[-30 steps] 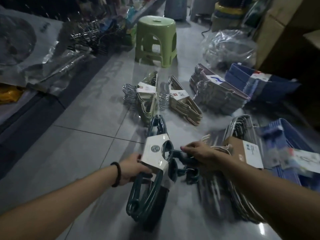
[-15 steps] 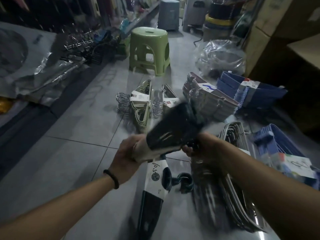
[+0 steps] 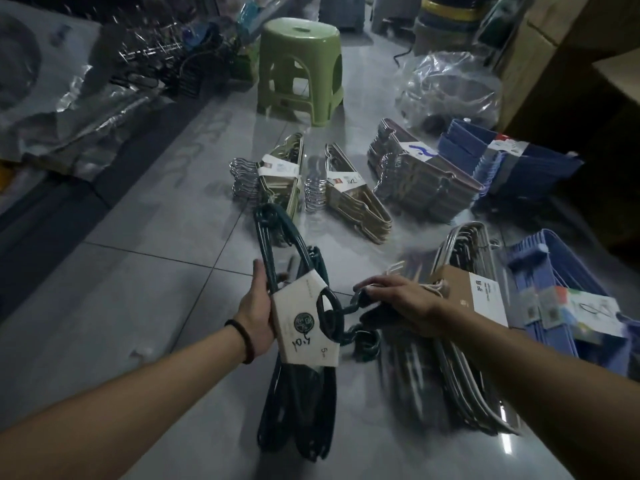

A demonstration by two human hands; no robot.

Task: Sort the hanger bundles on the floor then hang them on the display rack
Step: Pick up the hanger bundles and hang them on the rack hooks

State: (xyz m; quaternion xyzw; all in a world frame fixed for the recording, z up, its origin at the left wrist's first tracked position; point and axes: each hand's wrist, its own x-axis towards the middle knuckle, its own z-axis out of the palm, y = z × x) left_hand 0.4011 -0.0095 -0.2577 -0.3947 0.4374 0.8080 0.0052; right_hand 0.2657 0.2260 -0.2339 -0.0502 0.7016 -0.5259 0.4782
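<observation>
Far right, beside the cardboard boxes (image 3: 540, 46): a crumpled clear plastic bag (image 3: 450, 88), contents too shiny and blurred to name. Box insides out of sight. Along the left, goods under silvery plastic wrap (image 3: 79, 105), shapes unreadable in the dim light.

Grips the dark green hanger bundle (image 3: 298, 382) with both hands, straight ahead and low over the grey floor tiles (image 3: 138, 271); resting on them or held just above, cannot tell. With the left hand (image 3: 258, 306), clasps the bundle's left edge beside the white card sleeve (image 3: 304, 327), thumb laid up along a hanger arm, fingers hidden behind. With the right hand (image 3: 405, 303), curls fingers over the dark hooks (image 3: 360, 303) jutting out of the card. Just below, more hooks of the same colour, owner unclear.

Lies with long axis running away from the body: far end pointing toward the green stool (image 3: 299, 64), near end toward the bottom edge, hooks pointing right.

Beyond, on the tiles: gold hanger bundles (image 3: 280, 178) side by side, then a beige stack (image 3: 422, 181) and a blue bundle (image 3: 519, 161). Just right of the right hand, a white wire bundle (image 3: 467, 358) with a brown card, partly hidden under the forearm. Past it, a second blue pile (image 3: 568, 299), smeared and cut off at the frame edge.
</observation>
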